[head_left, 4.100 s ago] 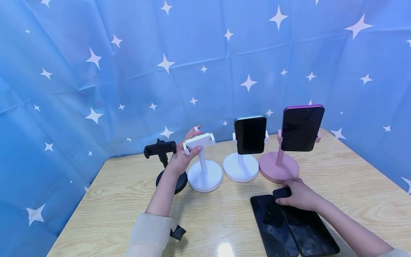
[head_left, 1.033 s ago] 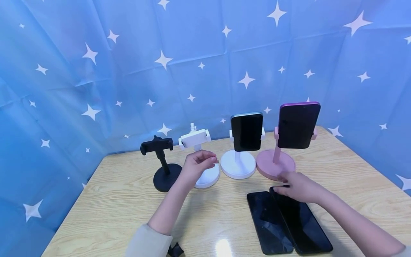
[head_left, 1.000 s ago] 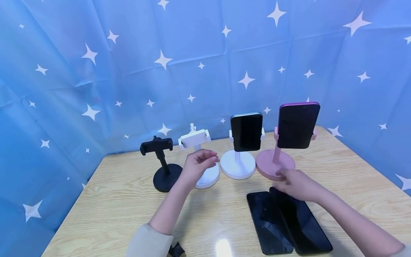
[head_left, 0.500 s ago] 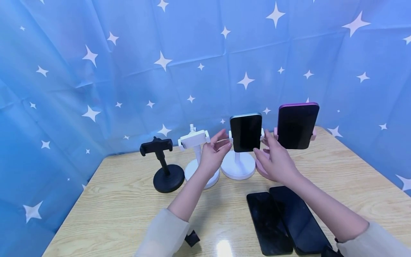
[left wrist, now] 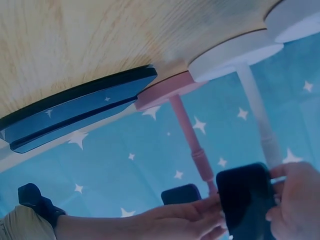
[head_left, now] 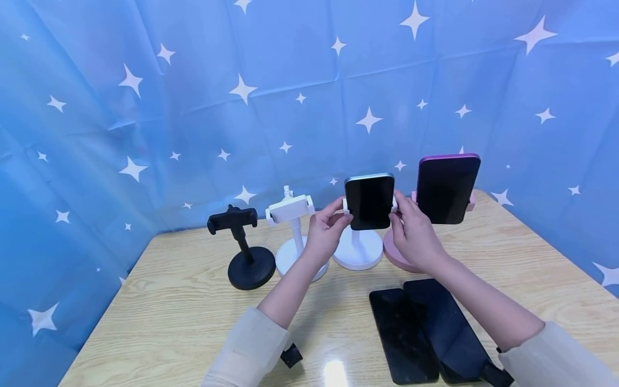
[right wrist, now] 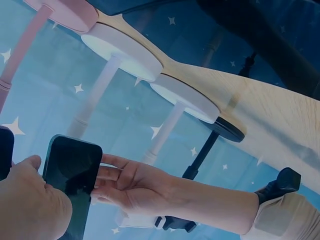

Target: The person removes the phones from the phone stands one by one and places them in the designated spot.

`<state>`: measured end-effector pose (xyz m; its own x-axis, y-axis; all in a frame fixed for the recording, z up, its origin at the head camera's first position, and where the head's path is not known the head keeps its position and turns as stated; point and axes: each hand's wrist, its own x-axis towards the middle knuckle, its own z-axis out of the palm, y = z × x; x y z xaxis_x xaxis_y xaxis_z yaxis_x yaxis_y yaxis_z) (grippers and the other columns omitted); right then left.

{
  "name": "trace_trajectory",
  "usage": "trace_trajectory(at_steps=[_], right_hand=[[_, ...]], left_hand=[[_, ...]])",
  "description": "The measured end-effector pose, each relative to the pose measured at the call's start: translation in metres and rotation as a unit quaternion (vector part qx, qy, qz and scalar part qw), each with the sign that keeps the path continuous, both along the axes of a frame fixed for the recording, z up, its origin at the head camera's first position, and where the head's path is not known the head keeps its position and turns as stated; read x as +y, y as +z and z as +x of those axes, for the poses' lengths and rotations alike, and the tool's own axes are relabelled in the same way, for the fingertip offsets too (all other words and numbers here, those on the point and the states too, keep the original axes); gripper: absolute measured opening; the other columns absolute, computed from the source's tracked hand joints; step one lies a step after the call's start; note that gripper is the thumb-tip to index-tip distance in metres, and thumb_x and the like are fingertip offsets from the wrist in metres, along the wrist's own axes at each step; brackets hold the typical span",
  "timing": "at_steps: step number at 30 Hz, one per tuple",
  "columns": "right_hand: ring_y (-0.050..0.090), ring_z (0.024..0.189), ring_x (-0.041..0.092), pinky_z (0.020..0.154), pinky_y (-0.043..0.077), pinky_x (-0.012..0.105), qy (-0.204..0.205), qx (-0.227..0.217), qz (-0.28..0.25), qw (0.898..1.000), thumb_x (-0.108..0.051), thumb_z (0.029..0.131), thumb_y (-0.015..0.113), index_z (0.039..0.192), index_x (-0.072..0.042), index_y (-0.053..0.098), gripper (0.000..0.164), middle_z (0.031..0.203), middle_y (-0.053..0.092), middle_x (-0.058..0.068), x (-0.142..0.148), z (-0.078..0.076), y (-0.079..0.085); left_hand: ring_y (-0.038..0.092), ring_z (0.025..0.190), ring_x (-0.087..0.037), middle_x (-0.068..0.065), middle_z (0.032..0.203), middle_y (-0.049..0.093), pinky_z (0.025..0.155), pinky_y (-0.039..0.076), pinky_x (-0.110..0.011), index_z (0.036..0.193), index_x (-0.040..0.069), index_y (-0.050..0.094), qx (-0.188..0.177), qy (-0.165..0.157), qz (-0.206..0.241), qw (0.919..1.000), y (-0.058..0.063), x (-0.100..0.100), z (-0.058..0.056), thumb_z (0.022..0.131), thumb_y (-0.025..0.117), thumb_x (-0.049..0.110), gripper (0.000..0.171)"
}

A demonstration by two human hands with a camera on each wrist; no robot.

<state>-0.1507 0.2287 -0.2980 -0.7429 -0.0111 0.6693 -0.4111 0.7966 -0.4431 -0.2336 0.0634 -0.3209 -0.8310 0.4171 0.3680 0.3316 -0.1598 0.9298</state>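
Reference: stand 3 (head_left: 358,256), third from left in a row of four on the tabletop (head_left: 193,306). Phone A (head_left: 370,202) mounted on stand 3, left hand (head_left: 324,232) at its left edge, right hand (head_left: 416,236) at its right. Left of stand 3: stand 2 (head_left: 296,235) just beside, then stand 1 (head_left: 251,269) at the row's end. Right of stand 3: stand 4 (head_left: 397,256) just beside, bearing phone B (head_left: 447,188). Before stand 3, toward the right: phone C (head_left: 403,337) and phone D (head_left: 446,328), flat, side by side, D rightmost. Behind stand 3: curtain (head_left: 309,123).
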Motion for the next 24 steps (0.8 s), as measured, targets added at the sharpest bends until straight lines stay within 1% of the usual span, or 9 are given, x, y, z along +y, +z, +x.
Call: trace_trajectory(at_steps=[2, 6, 8, 11, 12, 15, 18, 19, 24], right_hand=[[0.060, 0.085, 0.035, 0.076, 0.050, 0.047, -0.002, 0.025, 0.010, 1.000, 0.014, 0.085, 0.049, 0.125, 0.017, 0.040, 0.041, 0.101, 0.054, 0.027, 0.001, -0.001, -0.002], [0.061, 0.082, 0.033, 0.071, 0.051, 0.042, 0.004, 0.074, 0.021, 0.997, 0.018, 0.080, 0.053, 0.115, 0.017, 0.046, 0.035, 0.094, 0.055, 0.025, 0.002, -0.001, -0.004], [0.061, 0.081, 0.032, 0.070, 0.051, 0.041, 0.009, 0.085, 0.025, 0.996, 0.019, 0.079, 0.054, 0.112, 0.017, 0.047, 0.034, 0.093, 0.055, 0.024, 0.003, 0.000, -0.005], [0.062, 0.081, 0.031, 0.071, 0.051, 0.039, 0.014, 0.086, 0.031, 0.996, 0.019, 0.078, 0.056, 0.112, 0.017, 0.047, 0.035, 0.092, 0.055, 0.022, 0.004, 0.001, -0.006], [0.062, 0.081, 0.030, 0.072, 0.050, 0.037, 0.016, 0.086, 0.034, 0.996, 0.019, 0.077, 0.056, 0.112, 0.017, 0.047, 0.036, 0.093, 0.056, 0.022, 0.005, 0.002, -0.006], [0.062, 0.081, 0.029, 0.078, 0.047, 0.015, 0.023, 0.091, 0.037, 0.995, 0.020, 0.076, 0.058, 0.112, 0.017, 0.047, 0.038, 0.095, 0.056, 0.022, 0.006, 0.003, -0.007], [0.062, 0.080, 0.029, 0.081, 0.034, -0.001, 0.034, 0.105, 0.040, 0.993, 0.021, 0.074, 0.059, 0.110, 0.017, 0.048, 0.038, 0.097, 0.057, 0.023, 0.006, 0.004, -0.007], [0.061, 0.080, 0.029, 0.082, 0.030, -0.004, 0.038, 0.109, 0.040, 0.992, 0.021, 0.074, 0.059, 0.110, 0.016, 0.048, 0.038, 0.097, 0.057, 0.023, 0.007, 0.004, -0.008], [0.061, 0.079, 0.027, 0.083, 0.031, -0.002, 0.052, 0.138, 0.045, 0.988, 0.022, 0.072, 0.060, 0.108, 0.015, 0.049, 0.038, 0.095, 0.057, 0.021, 0.007, 0.003, -0.010]], left_hand=[[0.058, 0.108, -0.030, -0.020, 0.123, 0.054, 0.092, 0.045, -0.033, 0.130, 0.002, 0.050, 0.007, -0.005, 0.008, 0.9999, -0.002, -0.001, 0.000, 0.088, 0.056, -0.002, 0.043], [0.060, 0.103, -0.029, -0.019, 0.120, 0.056, 0.089, 0.047, -0.031, 0.127, 0.000, 0.052, 0.030, 0.003, 0.006, 0.9995, -0.005, -0.004, 0.002, 0.086, 0.057, -0.003, 0.041], [0.061, 0.102, -0.030, -0.020, 0.119, 0.056, 0.088, 0.047, -0.031, 0.126, -0.001, 0.053, 0.040, 0.002, 0.012, 0.9991, -0.005, -0.005, 0.004, 0.086, 0.057, -0.004, 0.040], [0.060, 0.101, -0.033, -0.022, 0.118, 0.056, 0.088, 0.048, -0.031, 0.125, -0.004, 0.052, 0.050, 0.001, 0.022, 0.9985, -0.007, -0.006, 0.007, 0.085, 0.057, -0.006, 0.040], [0.060, 0.101, -0.033, -0.022, 0.118, 0.056, 0.088, 0.048, -0.032, 0.125, -0.004, 0.052, 0.051, 0.001, 0.026, 0.9984, -0.007, -0.006, 0.007, 0.085, 0.057, -0.006, 0.040], [0.061, 0.100, -0.031, -0.024, 0.117, 0.056, 0.087, 0.048, -0.031, 0.125, -0.005, 0.051, 0.051, 0.003, 0.029, 0.9983, -0.008, -0.007, 0.009, 0.084, 0.057, -0.007, 0.041], [0.061, 0.100, -0.030, -0.024, 0.118, 0.055, 0.087, 0.048, -0.032, 0.126, -0.005, 0.050, 0.050, 0.001, 0.032, 0.9982, -0.009, -0.008, 0.010, 0.084, 0.057, -0.008, 0.043], [0.061, 0.100, -0.030, -0.024, 0.118, 0.055, 0.087, 0.048, -0.032, 0.126, -0.005, 0.050, 0.050, 0.001, 0.033, 0.9982, -0.010, -0.008, 0.010, 0.084, 0.057, -0.009, 0.043], [0.062, 0.099, -0.030, -0.023, 0.118, 0.056, 0.086, 0.048, -0.031, 0.126, -0.004, 0.050, 0.053, 0.001, 0.035, 0.9980, -0.012, -0.009, 0.011, 0.084, 0.057, -0.009, 0.043]])
